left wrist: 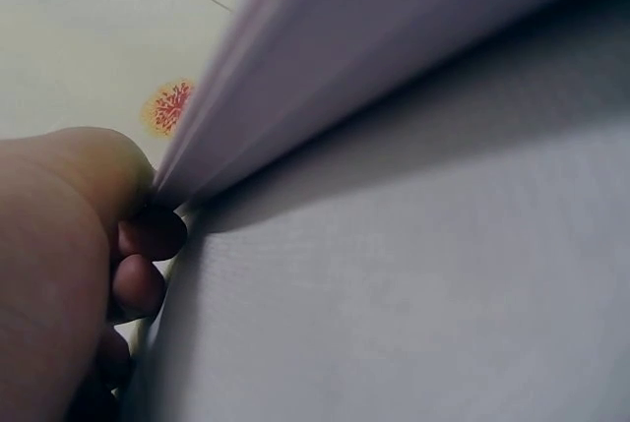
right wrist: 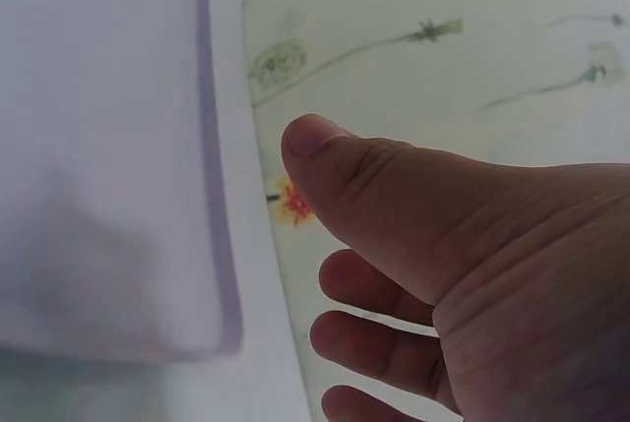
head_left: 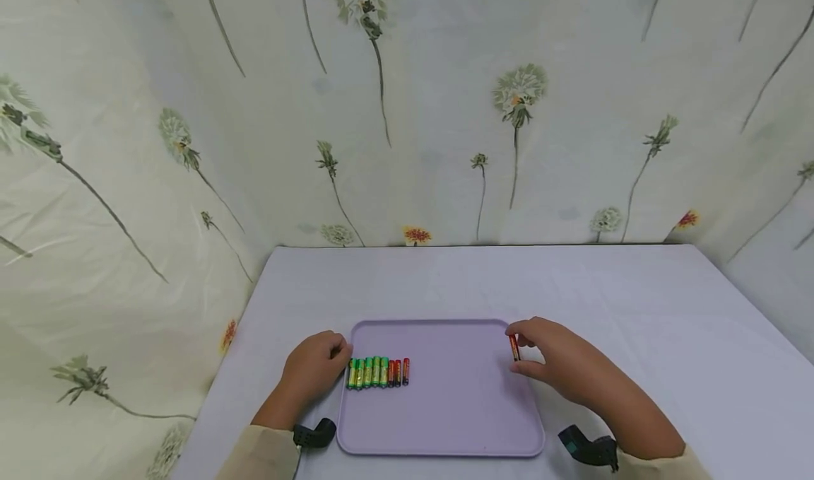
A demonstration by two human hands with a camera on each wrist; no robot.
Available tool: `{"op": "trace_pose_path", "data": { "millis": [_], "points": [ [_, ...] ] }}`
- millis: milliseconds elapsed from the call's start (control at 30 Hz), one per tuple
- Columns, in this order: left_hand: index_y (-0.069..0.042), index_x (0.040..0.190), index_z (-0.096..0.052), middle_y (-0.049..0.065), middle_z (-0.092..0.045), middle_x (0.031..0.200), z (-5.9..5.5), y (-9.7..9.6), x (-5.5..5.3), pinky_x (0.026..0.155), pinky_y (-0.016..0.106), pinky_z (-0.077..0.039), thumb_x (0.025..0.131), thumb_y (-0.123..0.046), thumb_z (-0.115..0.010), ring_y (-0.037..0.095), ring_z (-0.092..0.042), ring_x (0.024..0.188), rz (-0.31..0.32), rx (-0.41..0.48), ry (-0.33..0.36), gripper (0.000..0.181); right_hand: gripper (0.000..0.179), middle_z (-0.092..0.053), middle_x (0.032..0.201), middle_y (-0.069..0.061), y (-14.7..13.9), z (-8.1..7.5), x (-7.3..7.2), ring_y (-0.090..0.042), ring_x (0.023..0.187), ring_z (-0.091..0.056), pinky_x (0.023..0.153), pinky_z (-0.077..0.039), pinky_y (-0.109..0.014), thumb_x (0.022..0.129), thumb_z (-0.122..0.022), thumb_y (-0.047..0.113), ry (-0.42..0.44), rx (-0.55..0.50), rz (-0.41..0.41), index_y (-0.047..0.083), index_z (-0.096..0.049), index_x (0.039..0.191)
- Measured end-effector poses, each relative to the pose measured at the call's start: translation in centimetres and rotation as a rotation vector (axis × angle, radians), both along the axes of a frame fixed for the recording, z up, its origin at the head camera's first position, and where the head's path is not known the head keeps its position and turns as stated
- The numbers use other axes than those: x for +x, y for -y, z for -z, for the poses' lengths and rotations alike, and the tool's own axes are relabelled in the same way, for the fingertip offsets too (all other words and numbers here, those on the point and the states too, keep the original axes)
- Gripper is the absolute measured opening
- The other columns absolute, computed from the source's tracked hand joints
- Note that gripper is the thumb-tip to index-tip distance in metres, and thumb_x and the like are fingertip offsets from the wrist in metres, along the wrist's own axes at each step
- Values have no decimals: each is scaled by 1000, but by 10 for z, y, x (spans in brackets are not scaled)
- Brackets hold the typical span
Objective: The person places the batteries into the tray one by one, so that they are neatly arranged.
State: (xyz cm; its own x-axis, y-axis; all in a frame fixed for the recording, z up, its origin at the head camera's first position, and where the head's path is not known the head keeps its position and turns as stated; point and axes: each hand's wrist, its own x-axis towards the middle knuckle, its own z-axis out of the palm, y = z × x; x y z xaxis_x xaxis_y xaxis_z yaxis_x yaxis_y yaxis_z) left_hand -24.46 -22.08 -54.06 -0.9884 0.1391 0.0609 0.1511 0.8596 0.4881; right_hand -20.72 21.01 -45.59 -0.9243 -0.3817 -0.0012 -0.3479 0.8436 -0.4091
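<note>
My right hand (head_left: 561, 356) pinches a red battery (head_left: 514, 347) between thumb and fingertip over the right edge of the lilac tray (head_left: 445, 423). In the right wrist view, the thumb (right wrist: 345, 171) and several fingers show, with the pinched battery hidden. At the tray's left side, my left hand (head_left: 316, 361) rests with loosely curled fingers against the rim. Beside it, several green batteries (head_left: 367, 372) stand in a side-by-side row, followed by three red batteries (head_left: 398, 372). The last red one sits slightly apart. In the left wrist view, the tray's side wall (left wrist: 295, 68) rises beside the curled fingers (left wrist: 138, 284).
The tray lies on a table with a white cover (head_left: 445, 282). Behind it and to the left hangs a cloth (head_left: 439, 112) with a dandelion print. Each wrist bears a black camera mount, one (head_left: 316, 434) at the left and one (head_left: 588, 448) at the right.
</note>
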Motion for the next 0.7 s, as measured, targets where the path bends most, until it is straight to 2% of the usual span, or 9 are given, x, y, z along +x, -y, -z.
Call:
{"op": "trace_pose_path", "data": {
  "millis": [300,500,700],
  "points": [
    [-26,75,-59,-7,-53,74,-2,-1,0,63,31,-40,102,-36,-66,12,-48,68,-9,-1,-2,29,48,-65,109,11,26,-4,-8,-20,111,-65,93,-54,-44,88,-85,32,-7,-4,-24,17,-65,129],
    [-25,74,-59,-7,-53,73,-3,-1,1,63,31,-39,101,-34,-66,13,-49,68,-5,5,1,29,47,-67,110,5,49,-7,-12,-20,109,-64,94,-54,-44,89,-85,32,-8,-3,-54,15,-66,129],
    [-25,75,-59,-7,-53,74,-2,-1,0,63,32,-40,102,-35,-66,13,-49,68,-9,5,6,29,49,-68,111,3,77,-5,-13,-20,108,-64,94,-53,-43,88,-86,31,28,-5,-56,15,-66,130]
  ]
}}
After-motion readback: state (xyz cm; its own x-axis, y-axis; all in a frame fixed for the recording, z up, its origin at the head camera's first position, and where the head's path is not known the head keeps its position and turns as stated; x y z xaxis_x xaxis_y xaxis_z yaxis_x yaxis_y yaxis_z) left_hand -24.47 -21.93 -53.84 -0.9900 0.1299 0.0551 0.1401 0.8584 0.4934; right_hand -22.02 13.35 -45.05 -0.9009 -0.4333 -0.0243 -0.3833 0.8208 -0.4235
